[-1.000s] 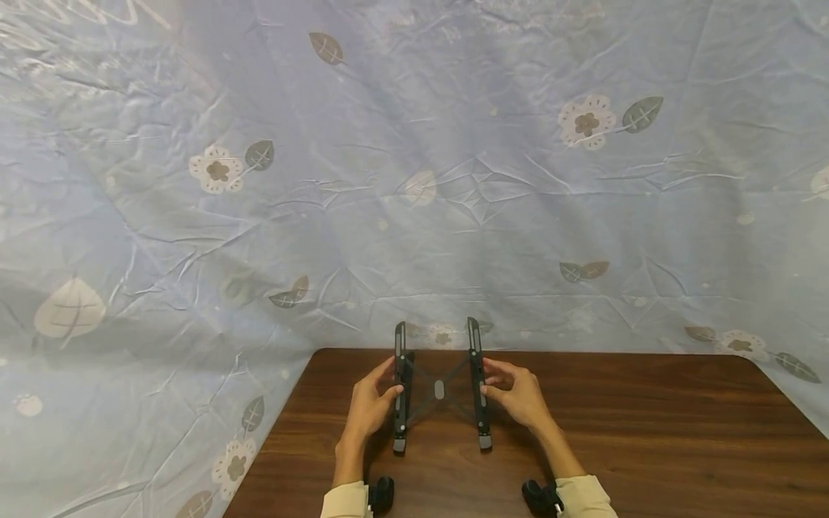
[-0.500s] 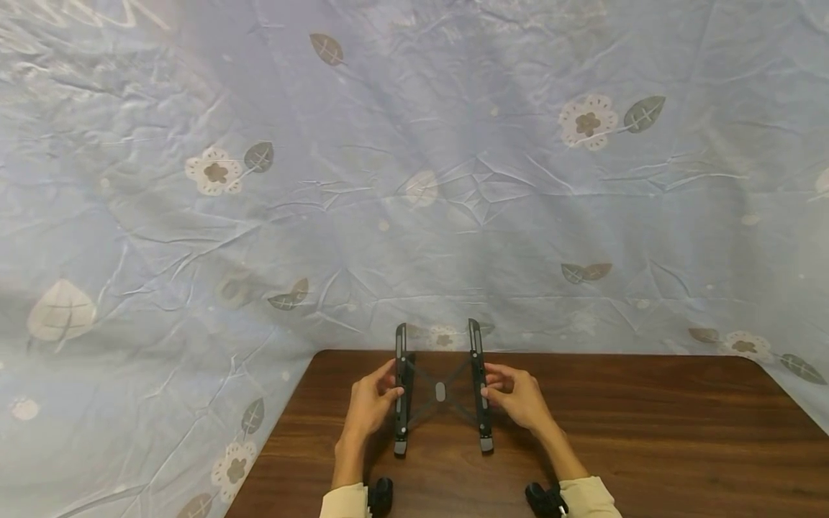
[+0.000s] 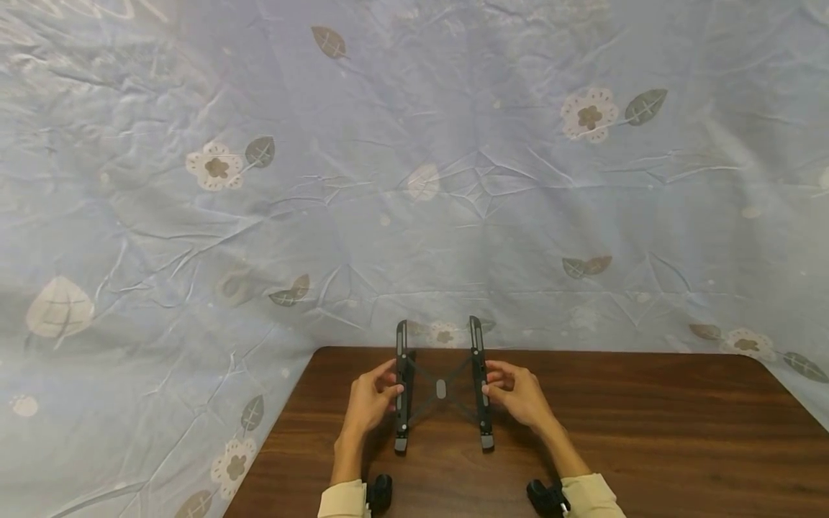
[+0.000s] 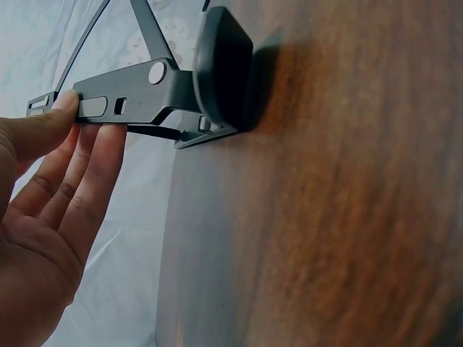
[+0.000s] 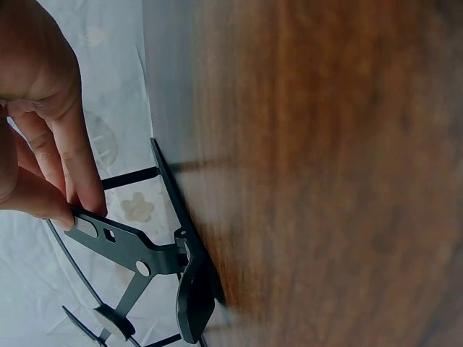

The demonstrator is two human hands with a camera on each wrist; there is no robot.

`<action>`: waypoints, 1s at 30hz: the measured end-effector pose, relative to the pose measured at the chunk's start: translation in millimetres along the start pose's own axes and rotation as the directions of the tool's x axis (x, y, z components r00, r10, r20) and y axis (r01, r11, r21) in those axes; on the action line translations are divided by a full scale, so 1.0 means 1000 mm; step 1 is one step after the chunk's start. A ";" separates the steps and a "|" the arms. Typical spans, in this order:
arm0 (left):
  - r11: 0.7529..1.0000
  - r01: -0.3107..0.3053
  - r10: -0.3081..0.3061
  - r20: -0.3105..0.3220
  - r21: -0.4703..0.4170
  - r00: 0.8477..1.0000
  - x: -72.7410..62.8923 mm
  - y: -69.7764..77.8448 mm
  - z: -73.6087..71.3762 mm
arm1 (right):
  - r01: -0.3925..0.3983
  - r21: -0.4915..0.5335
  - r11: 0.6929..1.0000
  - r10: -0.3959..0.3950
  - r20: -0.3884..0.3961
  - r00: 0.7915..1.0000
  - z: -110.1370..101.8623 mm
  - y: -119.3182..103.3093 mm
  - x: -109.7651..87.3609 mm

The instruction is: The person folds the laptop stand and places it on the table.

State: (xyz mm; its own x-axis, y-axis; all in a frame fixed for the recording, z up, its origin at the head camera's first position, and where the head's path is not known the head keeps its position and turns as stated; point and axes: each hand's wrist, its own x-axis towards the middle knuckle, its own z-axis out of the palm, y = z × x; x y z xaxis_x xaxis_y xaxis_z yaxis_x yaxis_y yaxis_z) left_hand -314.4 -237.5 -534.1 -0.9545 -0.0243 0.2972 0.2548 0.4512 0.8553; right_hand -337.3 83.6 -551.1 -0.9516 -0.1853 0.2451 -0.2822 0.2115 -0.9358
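Note:
A black folding laptop stand (image 3: 441, 389) stands spread on the wooden table, its two side rails joined by thin crossed bars with a grey oval hub. My left hand (image 3: 370, 403) pinches the left rail (image 4: 137, 94), thumb on top and fingers along the outer side. On the other side, my right hand (image 3: 520, 396) pinches the right rail (image 5: 108, 238) in the same way. Both wrist views show a curved lip at the rail's near end, close to the tabletop, and a round silver rivet behind it.
The brown wooden table (image 3: 648, 432) has rounded far corners. Behind it and to the left hangs a pale grey-blue sheet (image 3: 414, 237) printed with flowers and leaves. Black wrist devices (image 3: 381, 493) sit near both cream sleeves (image 3: 343, 499).
Both hands keep their hold on the rails, and the laptop stand stays spread in the same spot. The head view has shifted very slightly.

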 end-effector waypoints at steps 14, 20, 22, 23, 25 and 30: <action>1.000 0.009 -0.009 -0.037 0.013 0.999 0.000 0.001 0.003 | -0.042 -0.013 0.999 0.042 0.003 0.999 -0.004 -0.004 0.000; 0.998 0.060 -0.059 -0.049 0.012 0.997 -0.004 0.005 0.003 | -0.062 0.004 0.998 0.061 0.041 0.997 -0.008 -0.005 -0.002; 0.997 0.079 -0.079 -0.051 0.008 0.996 -0.005 0.005 0.004 | -0.055 0.007 0.998 0.054 0.062 0.997 -0.009 -0.005 -0.003; 0.996 0.085 -0.085 -0.052 0.003 0.995 -0.005 0.006 0.004 | -0.051 0.008 0.999 0.050 0.069 0.996 -0.009 -0.005 -0.004; 0.996 0.087 -0.088 -0.051 -0.005 0.995 -0.005 0.005 0.004 | -0.045 0.016 0.999 0.043 0.082 0.996 -0.010 -0.006 -0.004; 0.994 0.109 -0.110 -0.053 -0.024 0.993 -0.006 0.005 0.004 | -0.052 0.020 0.998 0.049 0.102 0.994 -0.013 -0.005 -0.002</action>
State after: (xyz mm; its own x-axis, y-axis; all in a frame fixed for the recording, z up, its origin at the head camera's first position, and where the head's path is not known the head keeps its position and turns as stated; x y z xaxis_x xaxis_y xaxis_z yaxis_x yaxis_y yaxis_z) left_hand -307.7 -231.0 -533.3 -0.9673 -0.1207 0.2231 0.1529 0.4241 0.8926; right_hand -335.0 95.0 -543.4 -0.9471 -0.2711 0.1716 -0.2301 0.2014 -0.9521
